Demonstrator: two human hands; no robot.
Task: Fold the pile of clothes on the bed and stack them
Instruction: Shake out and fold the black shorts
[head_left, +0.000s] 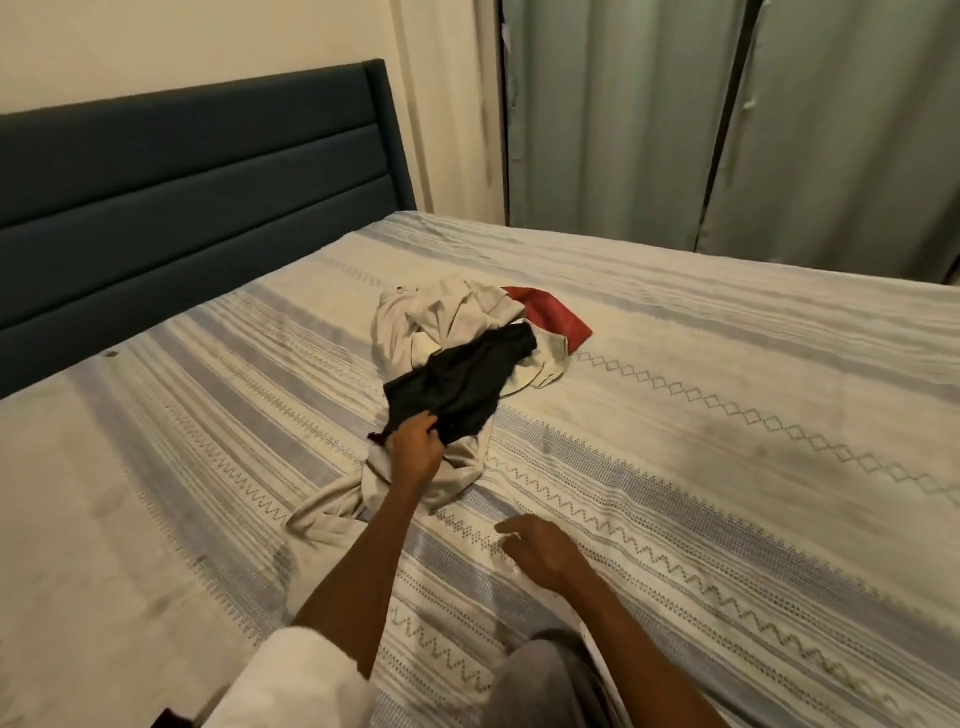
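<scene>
The headboard (182, 171) stands at left, with the bed (727, 415) stretching right under a striped cover. Near its middle lies the pile (457, 353), unfolded: beige cloth beneath, a black garment (462, 389) draped over it, a red piece (550, 314) poking out at the far right. The left hand (415, 447) pinches the black garment's near edge, likely to pull the top item free first. The right hand (535, 551) hovers just above the cover, fingers relaxed, grasping nothing, probably ready to help spread it.

matt woven bedspread (727, 415), slightly glossy black garment (467, 384), padded fabric headboard (182, 171)
</scene>
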